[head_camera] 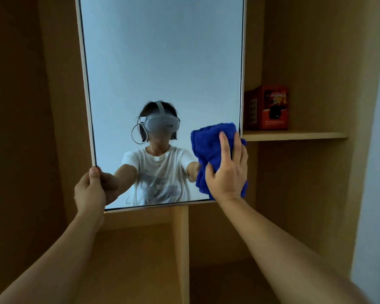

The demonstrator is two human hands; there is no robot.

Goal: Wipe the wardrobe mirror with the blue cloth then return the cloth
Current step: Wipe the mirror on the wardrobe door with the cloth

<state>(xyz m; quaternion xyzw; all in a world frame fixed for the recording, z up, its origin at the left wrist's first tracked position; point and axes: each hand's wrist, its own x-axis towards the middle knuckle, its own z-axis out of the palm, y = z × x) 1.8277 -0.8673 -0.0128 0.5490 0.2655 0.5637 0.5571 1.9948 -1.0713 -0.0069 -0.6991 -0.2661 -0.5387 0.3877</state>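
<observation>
This looks like a room in a home, at a built-in wardrobe of light brown wood (305,51). It has open compartments, a thin wooden shelf (294,135) carrying a red cardboard box (267,107), and a tall white-framed mirror (162,51).

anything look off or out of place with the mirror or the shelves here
Nothing stands out. The mirror shows no crack or chip; the left hand grips its lower left edge while the right hand presses the blue cloth near its lower right corner. The red box stands upright on the shelf.
</observation>
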